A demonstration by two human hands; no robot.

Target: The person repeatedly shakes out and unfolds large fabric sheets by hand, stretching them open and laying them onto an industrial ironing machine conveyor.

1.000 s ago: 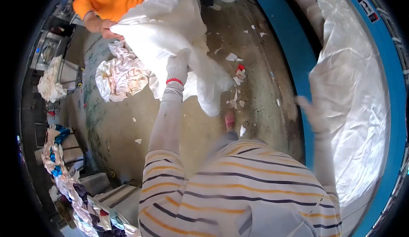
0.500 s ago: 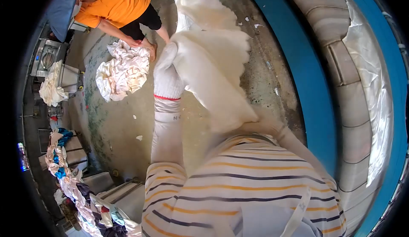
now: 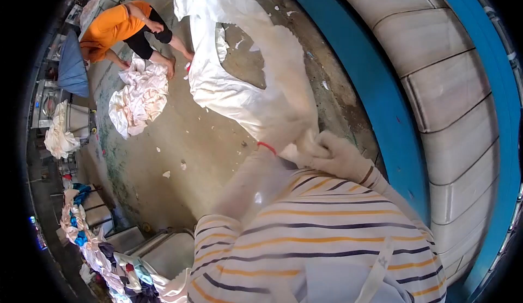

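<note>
A large white cloth [image 3: 229, 93] with a wavy edge stretches from my chest away across the floor, with a wide gap in its middle. My gloved left hand [image 3: 275, 126], smeared by motion and marked by a red cuff, lies against the near part of the cloth; its fingers are not clear. Close beside it, my gloved right hand [image 3: 340, 156] is closed on a bunched end of the cloth in front of my striped shirt.
A person in orange [image 3: 117, 25] bends over a crumpled cloth pile [image 3: 140, 96] on the floor at upper left. Heaped fabrics [image 3: 103, 254] and carts line the left. A blue frame [image 3: 376, 85] with a grey padded surface [image 3: 447, 90] runs along the right.
My left hand has come back toward my chest, beside my right hand. The cloth has spread out at the far side, showing a gap. The person in orange bends lower.
</note>
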